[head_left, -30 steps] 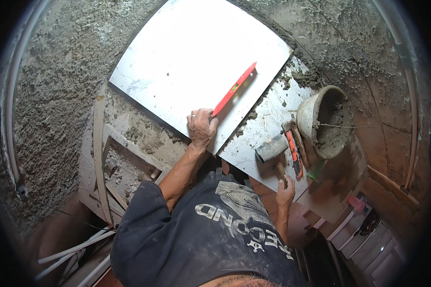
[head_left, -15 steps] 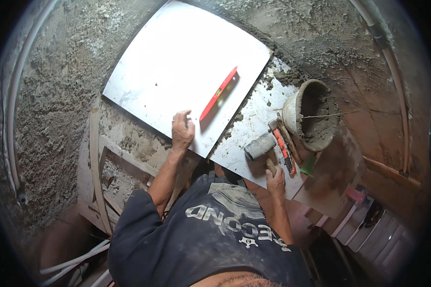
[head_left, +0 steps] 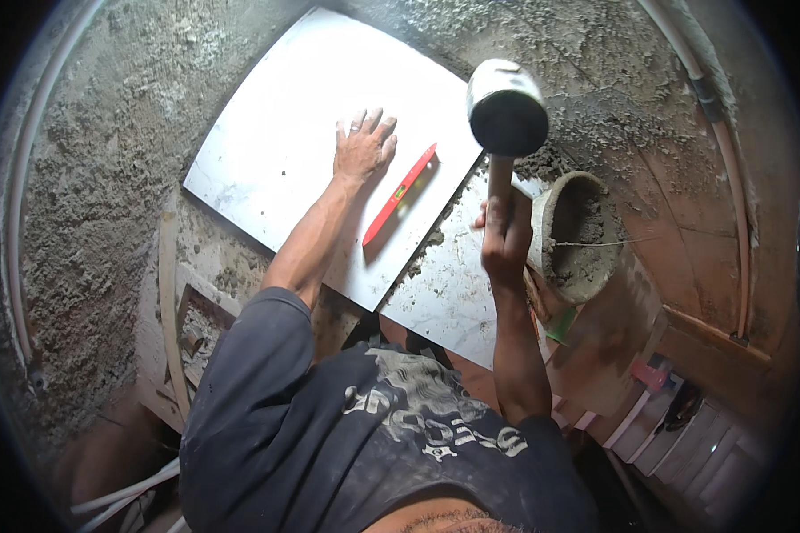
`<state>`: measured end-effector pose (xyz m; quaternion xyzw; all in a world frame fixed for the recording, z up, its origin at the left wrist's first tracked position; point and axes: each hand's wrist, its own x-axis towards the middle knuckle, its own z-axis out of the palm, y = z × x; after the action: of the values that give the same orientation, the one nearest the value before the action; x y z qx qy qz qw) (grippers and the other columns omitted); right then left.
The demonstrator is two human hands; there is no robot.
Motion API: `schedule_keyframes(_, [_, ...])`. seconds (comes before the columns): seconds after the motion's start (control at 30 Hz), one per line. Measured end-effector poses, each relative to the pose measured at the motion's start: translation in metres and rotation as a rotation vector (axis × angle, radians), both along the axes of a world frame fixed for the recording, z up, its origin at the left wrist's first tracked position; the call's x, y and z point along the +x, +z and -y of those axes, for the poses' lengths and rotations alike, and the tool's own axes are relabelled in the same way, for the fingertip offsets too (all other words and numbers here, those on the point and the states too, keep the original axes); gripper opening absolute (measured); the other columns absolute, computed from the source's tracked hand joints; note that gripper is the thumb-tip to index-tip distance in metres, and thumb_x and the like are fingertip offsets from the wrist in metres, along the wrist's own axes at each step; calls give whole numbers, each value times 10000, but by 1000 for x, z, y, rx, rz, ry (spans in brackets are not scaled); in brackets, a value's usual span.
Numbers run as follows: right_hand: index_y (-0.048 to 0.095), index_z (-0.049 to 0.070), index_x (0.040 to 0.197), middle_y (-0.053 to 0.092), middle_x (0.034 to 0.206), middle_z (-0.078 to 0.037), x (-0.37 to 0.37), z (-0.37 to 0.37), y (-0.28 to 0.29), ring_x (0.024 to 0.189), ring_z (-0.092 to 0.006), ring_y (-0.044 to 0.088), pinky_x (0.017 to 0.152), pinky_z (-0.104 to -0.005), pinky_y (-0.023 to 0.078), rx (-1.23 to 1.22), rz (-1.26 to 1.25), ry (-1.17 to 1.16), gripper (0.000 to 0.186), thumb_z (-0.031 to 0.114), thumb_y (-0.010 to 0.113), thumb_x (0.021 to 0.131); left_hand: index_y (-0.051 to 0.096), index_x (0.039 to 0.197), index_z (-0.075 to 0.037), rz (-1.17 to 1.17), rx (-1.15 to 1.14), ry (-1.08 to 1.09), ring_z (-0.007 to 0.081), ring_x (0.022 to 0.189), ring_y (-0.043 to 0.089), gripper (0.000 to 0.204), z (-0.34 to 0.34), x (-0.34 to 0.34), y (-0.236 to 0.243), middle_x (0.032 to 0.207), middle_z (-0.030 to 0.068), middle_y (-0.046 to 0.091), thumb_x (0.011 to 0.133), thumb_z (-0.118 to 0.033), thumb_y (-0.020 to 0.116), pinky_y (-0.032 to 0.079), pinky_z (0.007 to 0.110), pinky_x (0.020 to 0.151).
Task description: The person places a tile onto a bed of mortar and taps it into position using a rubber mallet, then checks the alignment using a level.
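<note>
My left hand (head_left: 363, 153) lies flat with spread fingers on a large white tile (head_left: 302, 115). Just right of it, a red spirit level (head_left: 401, 192) with a small green vial rests slantwise on the same tile. My right hand (head_left: 505, 238) is wrapped round the wooden handle of a rubber mallet (head_left: 508, 115). The mallet is raised upright past the tile's right edge, its dark striking face toward me and its upper side pale. A lower white slab (head_left: 444, 298) spotted with mortar is beneath my right forearm, which hides most of the tools there.
A mortar-crusted bucket (head_left: 542, 218) leans open at the right, a thin wire across its mouth. Near it lies a green piece (head_left: 561, 326). Rough plastered walls carry pipes (head_left: 704, 89) on both sides. A wooden frame (head_left: 176, 311) stands at the left, and pale stacked pieces (head_left: 676, 426) lie lower right.
My right hand has picked up the mallet from the lower slab and lifted it. My left hand has moved forward from the tile's near edge and flattened onto it.
</note>
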<state>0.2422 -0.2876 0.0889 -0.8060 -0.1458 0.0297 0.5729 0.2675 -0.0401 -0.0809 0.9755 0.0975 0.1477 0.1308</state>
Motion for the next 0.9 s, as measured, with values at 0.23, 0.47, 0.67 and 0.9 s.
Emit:
schedule_keyframes(0.23, [498,-19,1109,617,839,-265,57,-18,-70,801,-420,621,681,-484,479,-535,-215,-55,467,401,338,982,514,1275,-272,-5,11,-3,261,1298,372,404,2,0,5,1382,30,441,902,-422,474,201,604,1060])
schedule_keyframes(0.47, [470,-20,971,595,751,-243,63,-3,-101,696,-432,606,595,-483,469,-450,13,-158,439,402,349,975,505,1283,-276,-27,18,0,254,1302,365,410,1,1,7,1384,25,438,902,-427,475,202,601,1063])
schedule_keyframes(0.67, [465,-40,1015,597,790,-302,60,-3,-87,770,-461,613,646,-520,472,-457,-34,-182,444,392,371,968,508,1276,-274,-6,46,0,252,1299,371,404,1,1,1,1383,27,441,905,-427,470,206,603,1062])
schedule_keyframes(0.9, [476,-32,990,590,723,-227,65,-2,-96,628,-375,599,578,-432,493,-462,42,-210,538,485,329,967,512,1277,-270,-22,9,17,253,1314,354,401,-3,2,8,1388,28,436,913,-426,455,194,598,1068])
